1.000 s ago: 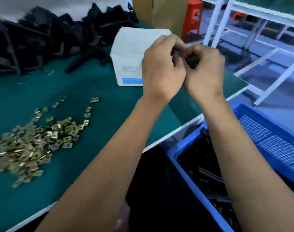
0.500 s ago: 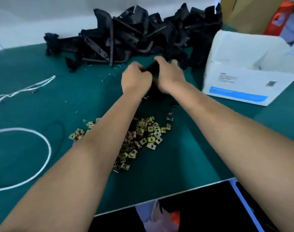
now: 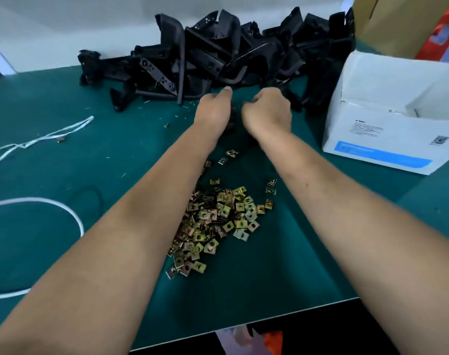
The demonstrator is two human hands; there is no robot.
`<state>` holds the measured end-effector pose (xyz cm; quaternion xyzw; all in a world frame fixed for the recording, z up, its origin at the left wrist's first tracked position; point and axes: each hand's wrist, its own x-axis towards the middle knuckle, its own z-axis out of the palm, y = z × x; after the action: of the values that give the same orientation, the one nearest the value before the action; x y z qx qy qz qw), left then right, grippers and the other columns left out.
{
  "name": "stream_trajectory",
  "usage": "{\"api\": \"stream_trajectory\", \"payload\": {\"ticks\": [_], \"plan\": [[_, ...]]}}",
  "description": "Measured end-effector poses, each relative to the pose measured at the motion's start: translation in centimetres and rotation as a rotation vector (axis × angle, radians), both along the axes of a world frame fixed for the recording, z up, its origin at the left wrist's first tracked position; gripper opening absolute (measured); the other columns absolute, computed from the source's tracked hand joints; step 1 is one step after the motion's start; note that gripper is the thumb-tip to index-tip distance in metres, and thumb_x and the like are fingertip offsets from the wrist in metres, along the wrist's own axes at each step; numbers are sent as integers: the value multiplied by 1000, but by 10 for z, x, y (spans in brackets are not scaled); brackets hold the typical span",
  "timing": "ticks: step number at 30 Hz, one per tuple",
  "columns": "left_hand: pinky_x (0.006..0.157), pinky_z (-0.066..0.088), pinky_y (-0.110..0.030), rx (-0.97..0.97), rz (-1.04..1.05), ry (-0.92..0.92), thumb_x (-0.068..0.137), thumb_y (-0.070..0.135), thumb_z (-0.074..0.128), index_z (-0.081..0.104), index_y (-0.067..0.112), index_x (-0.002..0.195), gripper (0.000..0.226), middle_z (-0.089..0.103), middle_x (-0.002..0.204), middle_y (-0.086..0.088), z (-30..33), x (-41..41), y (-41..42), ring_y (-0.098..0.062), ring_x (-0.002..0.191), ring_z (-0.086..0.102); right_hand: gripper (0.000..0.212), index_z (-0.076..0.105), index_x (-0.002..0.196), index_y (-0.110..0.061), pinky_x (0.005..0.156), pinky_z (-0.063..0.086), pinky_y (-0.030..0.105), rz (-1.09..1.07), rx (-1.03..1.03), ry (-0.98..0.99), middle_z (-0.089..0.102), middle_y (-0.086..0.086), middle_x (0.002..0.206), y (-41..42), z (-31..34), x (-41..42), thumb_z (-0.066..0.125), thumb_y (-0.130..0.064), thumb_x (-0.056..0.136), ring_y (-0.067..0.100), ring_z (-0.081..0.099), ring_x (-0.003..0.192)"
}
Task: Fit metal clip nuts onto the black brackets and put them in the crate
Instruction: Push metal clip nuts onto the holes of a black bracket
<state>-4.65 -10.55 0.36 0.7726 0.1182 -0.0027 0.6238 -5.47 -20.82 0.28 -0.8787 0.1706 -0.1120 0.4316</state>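
A heap of black brackets (image 3: 218,55) lies along the far side of the green table (image 3: 282,265). Just in front of it, my left hand (image 3: 213,110) and my right hand (image 3: 268,112) are held close together with the fingers curled. A single black bracket (image 3: 233,121) shows in the gap between them, and both hands seem to grip it. The fingertips are hidden behind the hands. A pile of brass-coloured metal clip nuts (image 3: 218,221) lies between my forearms, partly under the left one. The crate is out of view.
An open white carton (image 3: 387,134) with a blue stripe stands at the right. At the left lie a white cord loop (image 3: 72,216) and a white strap (image 3: 39,138). A brown cardboard box (image 3: 397,19) stands at the back right. The table's near edge (image 3: 244,322) runs below.
The view swung left from the blue crate back to the table. My hands came down from in front of the carton to the bracket heap and have drawn slightly apart.
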Motion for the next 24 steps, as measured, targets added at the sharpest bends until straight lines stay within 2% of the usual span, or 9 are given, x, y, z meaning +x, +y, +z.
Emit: {"api": "stream_trajectory", "payload": {"ticks": [2, 5, 8, 11, 13, 17, 21, 22, 24], "plan": [[66, 57, -29, -230, -104, 135, 105, 48, 49, 67, 13, 79, 47, 71, 84, -7, 13, -10, 2, -25, 79, 69, 8, 66, 85, -23, 67, 44, 27, 64, 97, -179, 68, -4, 85, 12, -2, -23, 62, -30, 85, 20, 62, 79], [64, 61, -30, -511, -291, 200, 104, 48, 51, 80, 4, 88, 55, 77, 92, -8, 30, -27, 17, -24, 83, 77, 15, 61, 75, -22, 59, 41, 16, 367, 168, -386, 63, -13, 71, 19, 6, -52, 67, -25, 88, 0, 56, 66], [78, 62, -33, -749, -229, 66, 109, 23, 41, 60, -2, 136, 41, 74, 116, -11, 40, -34, 35, -25, 96, 72, 11, 67, 82, -17, 59, 41, 10, 746, 195, -317, 63, -19, 70, 6, 18, -63, 76, -20, 87, -5, 55, 64], [83, 56, -35, -894, -22, -124, 107, 3, 34, 60, 2, 127, 33, 75, 100, -8, 46, -34, 60, -22, 81, 67, 4, 74, 91, -18, 52, 44, 23, 847, 334, -203, 69, -9, 85, -7, 18, -61, 76, -20, 89, 6, 60, 68], [78, 56, -37, -750, 84, -333, 104, -5, 35, 57, 2, 115, 26, 73, 87, -8, 45, -36, 83, -24, 73, 65, 4, 75, 94, -21, 58, 46, 25, 729, 283, -212, 71, -7, 91, -8, 10, -56, 76, -21, 90, 4, 60, 69], [79, 58, -35, -37, 112, -612, 91, -14, 33, 49, 6, 110, 32, 69, 88, -8, 25, -51, 113, -17, 76, 65, 15, 75, 106, -29, 77, 49, 26, 777, -233, -148, 68, -9, 98, 5, -12, -52, 77, -25, 92, -1, 57, 78], [88, 47, -33, 584, 95, -508, 89, -2, 44, 49, 12, 101, 20, 62, 85, 8, -2, -70, 130, -17, 87, 58, 18, 75, 110, -33, 82, 43, 32, 847, -455, -172, 57, -2, 103, 22, -19, -55, 75, -33, 92, 16, 54, 96], [90, 46, -38, 682, 60, -465, 92, 8, 52, 51, 12, 102, 11, 62, 88, 5, -7, -74, 133, -23, 92, 58, 15, 76, 107, -33, 84, 45, 34, 852, -454, -174, 58, -2, 104, 25, -18, -54, 75, -33, 92, 18, 55, 98], [95, 39, -43, 816, -25, -375, 94, 35, 59, 54, 14, 101, 23, 60, 91, 3, -13, -79, 135, -27, 95, 55, 10, 75, 101, -31, 87, 47, 36, 857, -442, -174, 60, -2, 103, 26, -18, -54, 77, -32, 91, 18, 56, 99]]}}
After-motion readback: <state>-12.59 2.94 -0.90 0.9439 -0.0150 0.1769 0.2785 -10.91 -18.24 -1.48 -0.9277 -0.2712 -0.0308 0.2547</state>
